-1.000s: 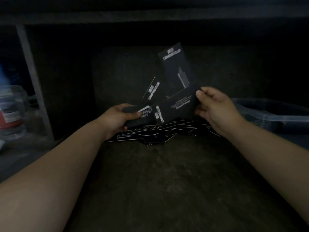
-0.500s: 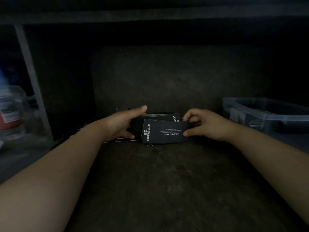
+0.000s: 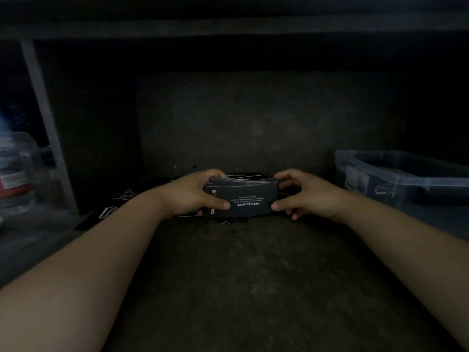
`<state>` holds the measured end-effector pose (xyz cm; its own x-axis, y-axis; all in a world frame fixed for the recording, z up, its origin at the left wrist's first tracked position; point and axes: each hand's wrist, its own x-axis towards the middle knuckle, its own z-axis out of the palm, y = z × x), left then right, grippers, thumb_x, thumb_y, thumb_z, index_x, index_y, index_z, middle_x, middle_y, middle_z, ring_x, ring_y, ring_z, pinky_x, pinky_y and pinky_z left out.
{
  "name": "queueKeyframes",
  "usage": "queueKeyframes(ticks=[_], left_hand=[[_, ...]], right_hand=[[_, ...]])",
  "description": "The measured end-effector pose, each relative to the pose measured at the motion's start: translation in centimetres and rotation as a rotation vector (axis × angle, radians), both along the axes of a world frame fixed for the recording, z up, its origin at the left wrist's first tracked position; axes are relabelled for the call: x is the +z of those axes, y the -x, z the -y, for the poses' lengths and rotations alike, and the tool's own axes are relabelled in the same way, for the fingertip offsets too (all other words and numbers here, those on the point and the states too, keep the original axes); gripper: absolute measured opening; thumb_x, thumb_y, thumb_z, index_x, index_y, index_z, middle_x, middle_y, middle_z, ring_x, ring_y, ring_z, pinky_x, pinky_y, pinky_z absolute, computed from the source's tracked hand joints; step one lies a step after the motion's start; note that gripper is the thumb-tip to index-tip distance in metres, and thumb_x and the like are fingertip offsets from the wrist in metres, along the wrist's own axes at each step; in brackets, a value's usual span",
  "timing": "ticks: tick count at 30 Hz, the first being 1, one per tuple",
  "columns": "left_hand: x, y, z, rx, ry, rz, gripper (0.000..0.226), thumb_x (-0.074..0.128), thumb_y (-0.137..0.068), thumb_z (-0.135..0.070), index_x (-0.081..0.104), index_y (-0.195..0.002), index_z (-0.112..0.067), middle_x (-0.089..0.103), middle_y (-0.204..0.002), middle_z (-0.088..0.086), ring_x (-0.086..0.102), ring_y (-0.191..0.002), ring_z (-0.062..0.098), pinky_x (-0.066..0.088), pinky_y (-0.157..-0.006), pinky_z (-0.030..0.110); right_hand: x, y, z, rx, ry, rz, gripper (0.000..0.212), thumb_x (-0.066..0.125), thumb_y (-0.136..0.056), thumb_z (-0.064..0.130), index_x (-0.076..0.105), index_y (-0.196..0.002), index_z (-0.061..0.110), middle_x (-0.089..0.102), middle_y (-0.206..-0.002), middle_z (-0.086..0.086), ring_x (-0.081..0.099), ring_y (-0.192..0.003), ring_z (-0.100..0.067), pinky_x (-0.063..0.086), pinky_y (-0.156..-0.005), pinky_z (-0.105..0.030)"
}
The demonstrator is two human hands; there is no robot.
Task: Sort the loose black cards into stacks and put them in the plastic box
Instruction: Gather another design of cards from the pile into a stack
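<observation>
Two hands, the left hand (image 3: 189, 194) and the right hand (image 3: 307, 193). One card stack (image 3: 243, 196) between them. One box (image 3: 396, 168), right. One blurred jar (image 3: 15, 168), far left. Loose cards (image 3: 109, 212), left: several, too dim to count.

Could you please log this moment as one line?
stack of black cards gripped | left hand on left end | right hand on right end | plastic box at right
</observation>
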<state>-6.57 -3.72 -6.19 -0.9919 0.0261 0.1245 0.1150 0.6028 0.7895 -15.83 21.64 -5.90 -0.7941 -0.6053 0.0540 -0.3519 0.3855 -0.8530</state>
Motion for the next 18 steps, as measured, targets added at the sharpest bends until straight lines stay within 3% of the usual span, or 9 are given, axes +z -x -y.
queueKeyframes(ticks=[4,7,10,14,16,18], left_hand=[[0.3,-0.2,-0.2,0.014,0.022,0.032,0.046,0.077,-0.083,-0.023,0.052,-0.118,-0.04,0.064,-0.112,-0.009,0.064,-0.09,0.01,0.05,-0.06,0.024],[0.2,-0.2,-0.8,0.022,0.082,0.023,0.045,0.072,-0.088,-0.027,0.046,-0.122,-0.039,0.059,-0.118,-0.006,0.062,-0.092,0.012,0.053,-0.061,0.024],[0.8,-0.6,-0.9,0.014,0.078,0.055,0.036,0.065,-0.093,-0.029,0.048,-0.124,-0.036,0.057,-0.12,-0.006,0.06,-0.101,0.013,0.053,-0.065,0.027],[2.0,-1.1,0.2,0.2,-0.045,-0.17,0.022,0.059,-0.097,-0.028,0.058,-0.119,-0.026,0.064,-0.11,-0.007,0.061,-0.102,0.013,0.047,-0.071,0.027],[1.8,-1.2,1.0,0.177,0.03,-0.153,0.038,0.068,-0.09,-0.032,0.057,-0.126,-0.029,0.062,-0.121,-0.009,0.058,-0.107,0.007,0.043,-0.077,0.02],[0.9,-1.1,1.6,0.103,0.256,0.025,0.063,0.077,-0.079,-0.046,0.049,-0.136,-0.043,0.049,-0.139,-0.015,0.048,-0.124,0.005,0.039,-0.097,0.022]], right_hand=[[-0.1,0.3,0.1,0.008,-0.033,-0.039,0.037,0.077,-0.082,0.014,0.062,-0.116,0.019,0.065,-0.114,-0.003,0.062,-0.07,-0.015,0.052,-0.056,-0.027],[-0.6,0.1,0.4,0.02,-0.015,-0.09,0.033,0.075,-0.085,0.013,0.062,-0.115,0.01,0.068,-0.11,-0.015,0.058,-0.062,-0.013,0.047,-0.05,-0.025],[-0.8,0.3,0.4,0.056,-0.001,-0.12,0.027,0.073,-0.087,0.015,0.063,-0.112,0.015,0.07,-0.104,-0.015,0.059,-0.06,-0.013,0.048,-0.051,-0.026],[-0.2,1.4,-0.4,-0.045,0.169,-0.074,0.03,0.07,-0.089,0.02,0.061,-0.118,0.022,0.069,-0.103,-0.008,0.062,-0.067,-0.015,0.054,-0.061,-0.029],[-0.2,2.0,-0.8,-0.123,0.282,-0.094,0.031,0.069,-0.09,0.018,0.06,-0.12,0.019,0.068,-0.098,-0.009,0.06,-0.064,-0.014,0.053,-0.057,-0.028],[-0.5,2.4,-1.0,-0.183,0.34,-0.115,0.032,0.07,-0.09,0.016,0.059,-0.12,0.017,0.068,-0.094,-0.009,0.058,-0.061,-0.014,0.051,-0.053,-0.027]])
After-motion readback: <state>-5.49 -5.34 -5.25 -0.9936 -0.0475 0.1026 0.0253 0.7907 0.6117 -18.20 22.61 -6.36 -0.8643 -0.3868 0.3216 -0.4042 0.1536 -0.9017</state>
